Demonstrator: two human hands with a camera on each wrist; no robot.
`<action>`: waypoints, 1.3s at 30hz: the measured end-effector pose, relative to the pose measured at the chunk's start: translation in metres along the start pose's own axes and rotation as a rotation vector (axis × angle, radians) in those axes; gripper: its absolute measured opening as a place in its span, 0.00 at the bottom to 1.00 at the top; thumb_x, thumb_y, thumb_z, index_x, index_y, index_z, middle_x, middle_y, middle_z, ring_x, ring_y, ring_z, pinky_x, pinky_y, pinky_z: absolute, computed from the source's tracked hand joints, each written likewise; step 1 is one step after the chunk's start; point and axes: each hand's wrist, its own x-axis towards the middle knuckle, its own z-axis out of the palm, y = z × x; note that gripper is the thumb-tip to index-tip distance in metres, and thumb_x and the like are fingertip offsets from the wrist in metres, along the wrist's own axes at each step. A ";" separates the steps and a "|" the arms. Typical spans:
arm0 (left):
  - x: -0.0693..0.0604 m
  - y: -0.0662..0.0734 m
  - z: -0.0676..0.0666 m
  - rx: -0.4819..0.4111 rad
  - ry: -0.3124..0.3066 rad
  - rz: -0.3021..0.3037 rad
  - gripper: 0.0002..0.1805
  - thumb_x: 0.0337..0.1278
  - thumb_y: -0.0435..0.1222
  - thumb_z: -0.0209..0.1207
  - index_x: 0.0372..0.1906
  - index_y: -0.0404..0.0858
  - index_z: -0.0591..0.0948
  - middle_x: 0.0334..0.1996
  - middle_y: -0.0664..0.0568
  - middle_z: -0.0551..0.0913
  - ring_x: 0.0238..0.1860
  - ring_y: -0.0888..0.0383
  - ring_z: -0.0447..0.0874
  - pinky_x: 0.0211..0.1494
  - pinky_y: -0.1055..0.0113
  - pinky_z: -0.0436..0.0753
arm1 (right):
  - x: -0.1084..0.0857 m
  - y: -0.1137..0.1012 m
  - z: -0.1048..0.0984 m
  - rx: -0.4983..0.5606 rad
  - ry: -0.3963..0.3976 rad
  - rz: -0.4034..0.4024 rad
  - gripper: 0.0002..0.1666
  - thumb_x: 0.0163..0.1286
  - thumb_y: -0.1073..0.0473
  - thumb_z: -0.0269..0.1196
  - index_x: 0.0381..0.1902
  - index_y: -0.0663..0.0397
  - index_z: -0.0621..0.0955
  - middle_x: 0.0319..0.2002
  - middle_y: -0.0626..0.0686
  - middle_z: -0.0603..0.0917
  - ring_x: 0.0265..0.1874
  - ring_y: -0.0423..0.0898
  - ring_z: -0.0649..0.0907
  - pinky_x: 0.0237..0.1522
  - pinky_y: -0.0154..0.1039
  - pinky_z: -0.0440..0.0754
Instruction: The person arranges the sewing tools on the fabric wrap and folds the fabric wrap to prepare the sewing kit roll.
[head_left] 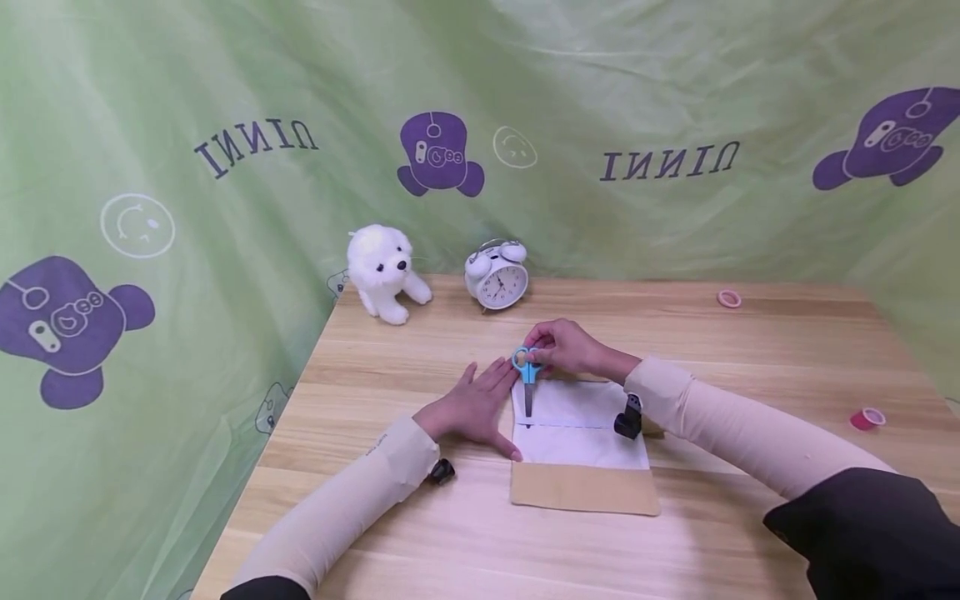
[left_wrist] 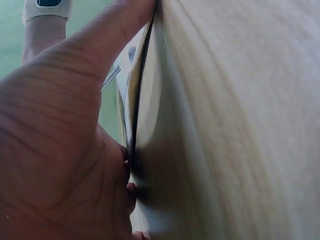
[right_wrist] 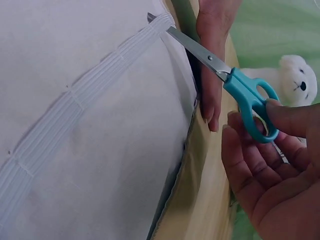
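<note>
Blue-handled scissors (head_left: 528,375) lie over a white cloth piece (head_left: 592,450) with a tan band (head_left: 585,488) along its near edge. My right hand (head_left: 566,346) pinches the scissors' handle. In the right wrist view the closed blades of the scissors (right_wrist: 244,92) pass under a white elastic strip (right_wrist: 75,97), the tip showing beyond it; the thumb and fingers of my right hand (right_wrist: 280,175) are at the handle loops. My left hand (head_left: 472,408) rests with spread fingers at the cloth's left edge; the left wrist view shows the palm of my left hand (left_wrist: 60,135) beside that edge.
A white plush dog (head_left: 382,271) and a white alarm clock (head_left: 498,277) stand at the back left of the wooden table (head_left: 420,550). A pink ring (head_left: 729,298) lies at the back right, and a small red spool (head_left: 867,418) at the right.
</note>
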 end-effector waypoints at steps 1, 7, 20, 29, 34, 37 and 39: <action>0.000 0.000 0.000 -0.003 0.001 -0.002 0.76 0.36 0.76 0.63 0.81 0.39 0.39 0.83 0.48 0.35 0.84 0.50 0.30 0.81 0.38 0.40 | 0.000 0.000 -0.001 -0.011 -0.002 -0.002 0.09 0.66 0.68 0.66 0.44 0.67 0.82 0.36 0.60 0.89 0.29 0.42 0.86 0.33 0.45 0.88; 0.000 -0.001 0.000 -0.005 0.005 -0.006 0.77 0.34 0.77 0.63 0.81 0.41 0.38 0.83 0.49 0.33 0.84 0.51 0.30 0.81 0.38 0.40 | 0.001 -0.001 -0.005 -0.031 -0.043 0.037 0.07 0.66 0.65 0.68 0.41 0.62 0.84 0.34 0.56 0.89 0.28 0.47 0.84 0.34 0.47 0.88; 0.008 -0.006 0.003 -0.014 -0.035 -0.010 0.78 0.32 0.80 0.61 0.81 0.43 0.36 0.82 0.55 0.26 0.83 0.55 0.24 0.81 0.39 0.37 | -0.001 0.008 0.001 -0.093 -0.119 0.024 0.05 0.67 0.61 0.68 0.36 0.58 0.88 0.29 0.51 0.88 0.21 0.42 0.77 0.23 0.32 0.77; 0.008 -0.005 0.001 -0.048 -0.026 0.001 0.79 0.31 0.80 0.62 0.81 0.44 0.36 0.82 0.56 0.27 0.83 0.56 0.24 0.82 0.39 0.37 | 0.000 0.012 0.005 -0.115 -0.156 0.023 0.05 0.68 0.61 0.67 0.36 0.57 0.88 0.28 0.51 0.88 0.20 0.40 0.77 0.22 0.30 0.77; 0.003 -0.002 -0.004 -0.044 -0.021 0.012 0.76 0.34 0.77 0.63 0.82 0.41 0.40 0.83 0.52 0.31 0.84 0.52 0.28 0.81 0.38 0.39 | -0.001 0.012 0.008 -0.128 -0.168 0.036 0.06 0.68 0.61 0.67 0.36 0.57 0.88 0.28 0.50 0.88 0.20 0.40 0.77 0.23 0.30 0.77; 0.002 -0.001 -0.005 -0.027 -0.026 0.013 0.76 0.36 0.76 0.63 0.81 0.40 0.40 0.83 0.51 0.31 0.84 0.51 0.29 0.81 0.37 0.41 | -0.001 0.012 0.010 -0.131 -0.166 0.046 0.06 0.68 0.61 0.67 0.36 0.58 0.89 0.26 0.50 0.88 0.19 0.39 0.77 0.23 0.30 0.76; 0.000 -0.001 -0.005 -0.017 -0.029 0.010 0.76 0.36 0.77 0.63 0.82 0.40 0.40 0.83 0.51 0.31 0.84 0.51 0.30 0.81 0.38 0.41 | 0.000 0.012 0.011 -0.135 -0.163 0.046 0.06 0.67 0.62 0.68 0.35 0.59 0.89 0.26 0.50 0.89 0.19 0.38 0.76 0.23 0.29 0.76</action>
